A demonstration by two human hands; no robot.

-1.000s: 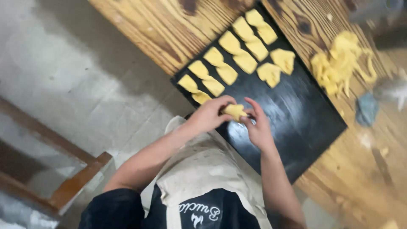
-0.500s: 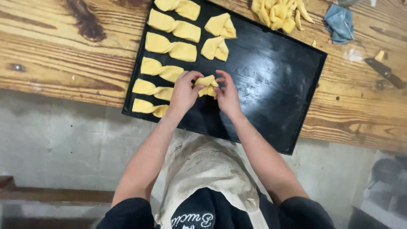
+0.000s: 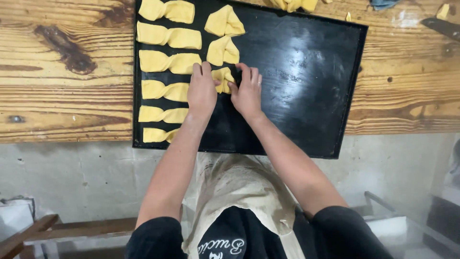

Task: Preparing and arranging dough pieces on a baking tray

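A black baking tray (image 3: 306,72) lies on a wooden table (image 3: 62,81). A column of several folded yellow dough pieces (image 3: 167,62) fills its left side, and two more (image 3: 224,21) sit beside them. My left hand (image 3: 201,91) and my right hand (image 3: 247,91) both press a third folded dough piece (image 3: 223,79) down onto the tray, below those two. Fingers of both hands rest on its edges.
A heap of loose dough scraps (image 3: 292,4) lies at the tray's far edge. A blue cloth (image 3: 383,4) and a dark knife (image 3: 443,26) lie on the table at the far right. A wooden bench (image 3: 57,230) stands below on the concrete floor.
The view has swung and moved closer to the tray. Both hands have lowered the dough piece from above the tray onto its surface, under the second column.
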